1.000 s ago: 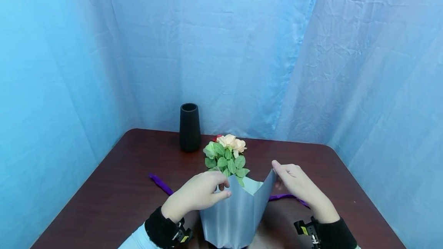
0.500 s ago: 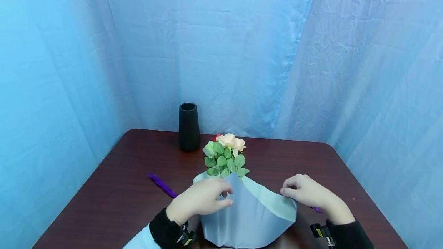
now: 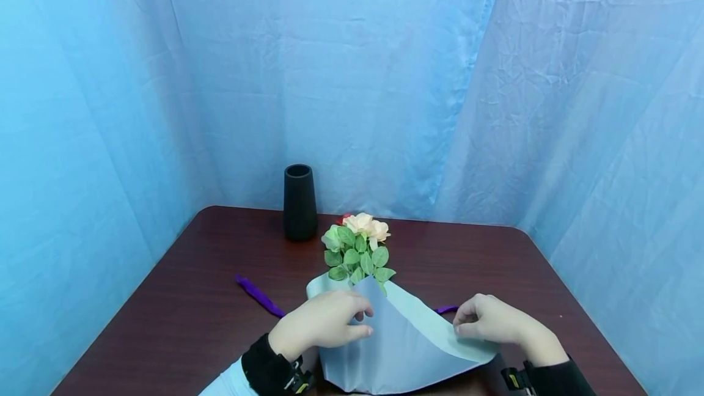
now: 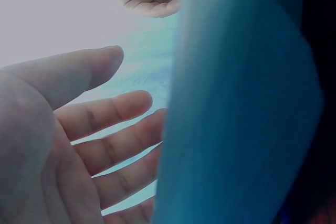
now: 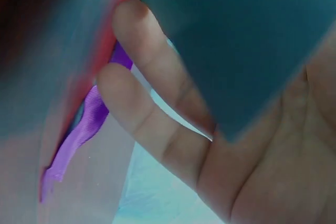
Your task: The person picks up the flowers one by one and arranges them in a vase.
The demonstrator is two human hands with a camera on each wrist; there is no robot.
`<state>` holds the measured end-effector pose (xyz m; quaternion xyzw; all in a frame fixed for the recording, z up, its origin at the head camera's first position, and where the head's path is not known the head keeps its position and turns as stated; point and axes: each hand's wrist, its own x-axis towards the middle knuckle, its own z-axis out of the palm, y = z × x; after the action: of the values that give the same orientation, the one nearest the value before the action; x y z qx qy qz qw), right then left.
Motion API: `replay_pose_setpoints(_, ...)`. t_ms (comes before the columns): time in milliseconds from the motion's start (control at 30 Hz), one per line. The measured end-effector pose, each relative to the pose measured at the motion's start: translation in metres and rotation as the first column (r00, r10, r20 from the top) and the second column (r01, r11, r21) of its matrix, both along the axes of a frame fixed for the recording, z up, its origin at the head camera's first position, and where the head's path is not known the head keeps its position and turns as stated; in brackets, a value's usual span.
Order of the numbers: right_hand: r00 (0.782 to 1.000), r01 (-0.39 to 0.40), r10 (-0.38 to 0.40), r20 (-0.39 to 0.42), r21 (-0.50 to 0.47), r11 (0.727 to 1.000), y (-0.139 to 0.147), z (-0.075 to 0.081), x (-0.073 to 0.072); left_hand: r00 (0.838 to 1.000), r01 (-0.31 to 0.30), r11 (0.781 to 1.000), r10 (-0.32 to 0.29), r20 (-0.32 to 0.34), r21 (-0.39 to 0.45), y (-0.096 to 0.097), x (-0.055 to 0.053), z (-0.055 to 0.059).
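Observation:
A bouquet of artificial flowers [image 3: 363,243], cream, green and red with green leaves, lies at mid-table in a sheet of wrapping paper [image 3: 387,350], blue-grey outside and pale mint inside. Over the paper's left part is my left hand [image 3: 324,321]; the left wrist view shows its thumb and fingers spread beside the paper [image 4: 236,108]. My right hand [image 3: 492,324] pinches the paper's right edge between thumb and fingers. Up close, a paper corner [image 5: 247,61] crosses the right palm and hides the thumb. From under the paper, a purple ribbon [image 3: 258,296] comes out on both sides.
A black vase [image 3: 300,203] stands upright near the back edge of the dark brown table [image 3: 181,316], left of the flowers. Blue curtains [image 3: 341,78] hang behind and at both sides.
My right hand has moved right and down with the paper's edge, so the right flap folds outward and its mint inner face shows. The left hand has stayed nearly in place.

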<state>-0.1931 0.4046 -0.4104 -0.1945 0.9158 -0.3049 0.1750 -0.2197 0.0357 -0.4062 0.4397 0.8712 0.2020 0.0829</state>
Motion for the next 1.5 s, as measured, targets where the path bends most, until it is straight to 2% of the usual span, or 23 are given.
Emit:
replay_pose_setpoints(167, 0.999, 0.029, -0.029, 0.042, 0.007, 1.0, 0.002, -0.004, 0.003, 1.0, -0.007, 1.0, 0.007, 0.025, -0.018, 0.0, 0.001, -0.002)
replay_pose_setpoints(300, 0.999, 0.027, -0.028, 0.039, 0.016, 1.0, 0.001, -0.002, 0.003, 0.999, -0.004, 1.0, 0.005, 0.045, -0.016, -0.001, 0.0, -0.001)
replay_pose_setpoints(533, 0.999, 0.023, -0.022, -0.04, 0.033, 0.999, -0.002, 0.01, 0.003, 0.998, -0.025, 0.999, 0.023, 0.056, 0.044, -0.009, -0.002, 0.006)
replay_pose_setpoints(767, 0.989, 0.075, -0.068, -0.134, 0.043, 0.996, -0.01, 0.03, 0.004, 0.998, -0.058, 0.992, 0.058, 0.01, 0.111, -0.018, -0.004, 0.018)
replay_pose_setpoints(933, 0.961, 0.141, -0.134, -0.243, 0.013, 0.99, -0.022, 0.04, 0.004, 0.994, -0.092, 0.984, 0.099, -0.039, 0.15, -0.025, -0.003, 0.027)
replay_pose_setpoints(1167, 0.891, 0.17, -0.215, -0.4, -0.145, 0.975, -0.044, 0.042, -0.001, 0.973, -0.164, 0.962, 0.194, -0.125, 0.216, -0.036, 0.001, 0.039)
replay_pose_setpoints(1333, 0.859, 0.18, -0.273, -0.433, -0.243, 0.953, -0.06, 0.044, -0.007, 0.95, -0.22, 0.933, 0.272, -0.156, 0.285, -0.043, 0.0, 0.042)
replay_pose_setpoints(1500, 0.845, 0.196, -0.323, -0.426, -0.315, 0.929, -0.075, 0.046, -0.01, 0.933, -0.248, 0.908, 0.318, -0.17, 0.338, -0.049, -0.001, 0.044)
